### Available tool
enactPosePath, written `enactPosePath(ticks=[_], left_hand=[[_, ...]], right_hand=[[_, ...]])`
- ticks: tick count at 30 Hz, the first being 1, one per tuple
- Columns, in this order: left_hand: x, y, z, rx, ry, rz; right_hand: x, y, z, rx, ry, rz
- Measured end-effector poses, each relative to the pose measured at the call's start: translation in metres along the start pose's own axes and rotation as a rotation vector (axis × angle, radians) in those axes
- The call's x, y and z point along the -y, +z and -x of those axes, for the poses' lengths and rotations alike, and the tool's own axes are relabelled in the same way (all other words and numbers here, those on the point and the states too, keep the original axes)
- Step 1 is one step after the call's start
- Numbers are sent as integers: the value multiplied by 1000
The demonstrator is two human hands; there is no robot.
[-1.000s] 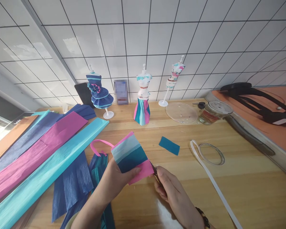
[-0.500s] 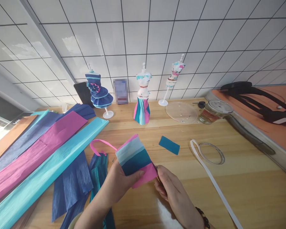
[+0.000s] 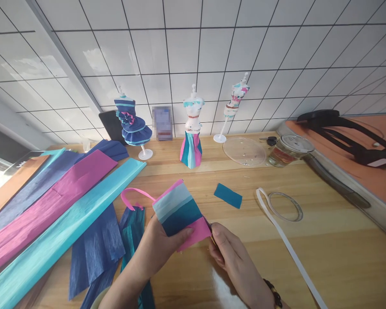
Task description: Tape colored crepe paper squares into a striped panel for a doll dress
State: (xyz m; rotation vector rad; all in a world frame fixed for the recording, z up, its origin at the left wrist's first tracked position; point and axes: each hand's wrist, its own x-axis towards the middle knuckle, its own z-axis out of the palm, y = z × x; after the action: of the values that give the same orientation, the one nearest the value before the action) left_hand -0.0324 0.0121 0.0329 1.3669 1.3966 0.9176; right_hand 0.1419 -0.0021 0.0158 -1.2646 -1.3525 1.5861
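Note:
My left hand (image 3: 167, 240) pinches a striped piece of crepe paper (image 3: 182, 210), banded light blue, teal and pink, with the thumb on top. My right hand (image 3: 230, 251) is closed around a pair of scissors (image 3: 212, 238); their dark blades meet the right edge of the striped piece, and most of the handles are hidden by the fingers. A small teal paper rectangle (image 3: 228, 195) lies beyond my right hand. To the left of the striped piece a pink strip (image 3: 133, 191) curves over the table, beside teal and blue crepe paper (image 3: 133, 231).
Long crepe paper sheets (image 3: 67, 214) cover the table's left. Along the wall stand a blue-dressed mannequin (image 3: 133, 124), one with a striped skirt (image 3: 192, 137) and one paint-marked (image 3: 236, 101). A clear disc (image 3: 244, 151), a jar (image 3: 286, 150) and a white tape strip (image 3: 287, 244) lie right.
The striped piece and my left hand have shifted slightly to the left. The scissors stay at its right edge, with my right hand nearly still.

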Motion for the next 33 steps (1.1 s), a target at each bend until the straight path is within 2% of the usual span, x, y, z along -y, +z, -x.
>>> enactPosePath(ticks=[33], left_hand=[[4,1,-1,9,-16,71]], right_hand=[[-8,0,-1,-24,-11,25]])
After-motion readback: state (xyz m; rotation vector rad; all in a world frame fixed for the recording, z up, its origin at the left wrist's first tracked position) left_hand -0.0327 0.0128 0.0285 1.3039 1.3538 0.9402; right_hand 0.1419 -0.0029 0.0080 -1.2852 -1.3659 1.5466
